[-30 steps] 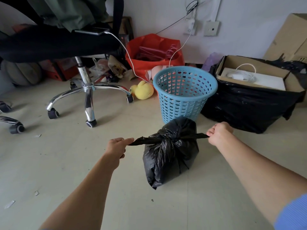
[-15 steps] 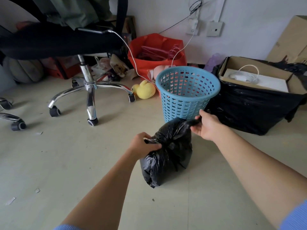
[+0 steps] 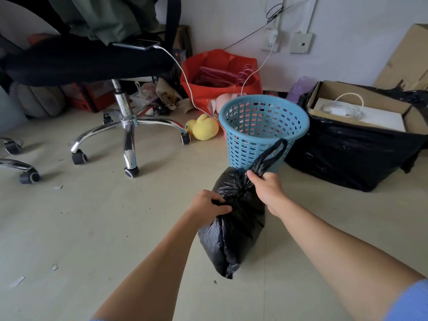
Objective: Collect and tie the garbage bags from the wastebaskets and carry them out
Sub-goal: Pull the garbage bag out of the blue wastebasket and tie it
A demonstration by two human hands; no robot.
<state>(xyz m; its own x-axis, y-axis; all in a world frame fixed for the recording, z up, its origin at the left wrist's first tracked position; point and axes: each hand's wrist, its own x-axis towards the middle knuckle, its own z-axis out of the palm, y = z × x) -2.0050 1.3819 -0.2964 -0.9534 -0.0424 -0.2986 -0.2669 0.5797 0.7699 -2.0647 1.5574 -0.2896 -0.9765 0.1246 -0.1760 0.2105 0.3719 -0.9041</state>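
Note:
A small black garbage bag (image 3: 234,235) stands on the pale floor in front of me, its neck gathered into a knot. My left hand (image 3: 208,205) grips the left strip of the bag at the knot. My right hand (image 3: 266,188) holds the right strip, whose twisted loop (image 3: 273,154) sticks up in front of the blue plastic wastebasket (image 3: 261,128). The wastebasket stands just behind the bag with no liner in it.
A black office chair (image 3: 125,126) with chrome legs stands at the left. A yellow plush toy (image 3: 205,127) and a red bag (image 3: 220,75) lie behind the basket. At the right, a large black bag (image 3: 352,156) holds a cardboard box. A white cable runs from the wall socket.
My hands were stretched wide apart pulling the bag's two strips taut. They have come together at the knot, and the right strip now loops upward.

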